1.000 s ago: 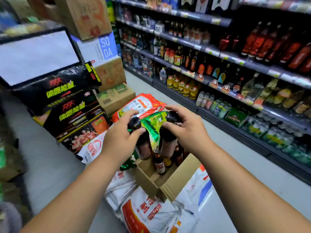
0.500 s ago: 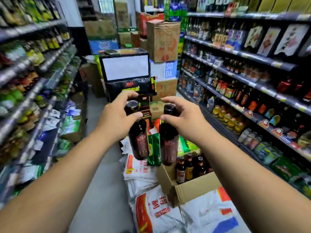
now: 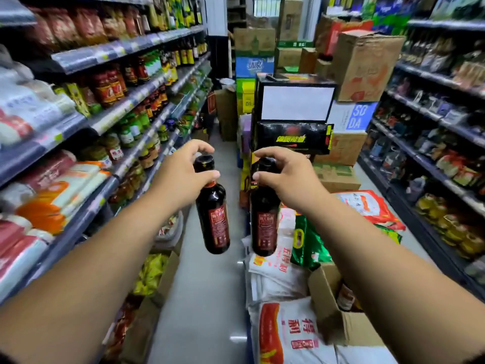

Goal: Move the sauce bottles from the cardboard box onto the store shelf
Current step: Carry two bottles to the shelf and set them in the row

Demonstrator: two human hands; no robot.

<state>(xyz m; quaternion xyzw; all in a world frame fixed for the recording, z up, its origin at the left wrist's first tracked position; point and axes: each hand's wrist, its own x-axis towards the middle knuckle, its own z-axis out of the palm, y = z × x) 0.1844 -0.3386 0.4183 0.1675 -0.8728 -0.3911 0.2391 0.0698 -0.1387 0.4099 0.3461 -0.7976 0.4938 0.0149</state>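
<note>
Both arms of the person reach forward above the aisle floor (image 3: 207, 298). At the far left stands a store shelf (image 3: 105, 122) full of jars and packets. Next comes the left hand (image 3: 181, 177): its fingers (image 3: 202, 147) are curled over the black cap of the left bottle (image 3: 214, 219), and the thumb presses the neck. The right bottle (image 3: 263, 224) hangs just beside it without touching, and both are nearly upright in the air. The right hand (image 3: 286, 177) grips this one in the same way, at the cap. Lower right, the cardboard box (image 3: 341, 324) sits open among white sacks (image 3: 288, 334), with a third bottle (image 3: 345, 298) partly visible inside. At the far right runs a second shelf (image 3: 420, 158).
</note>
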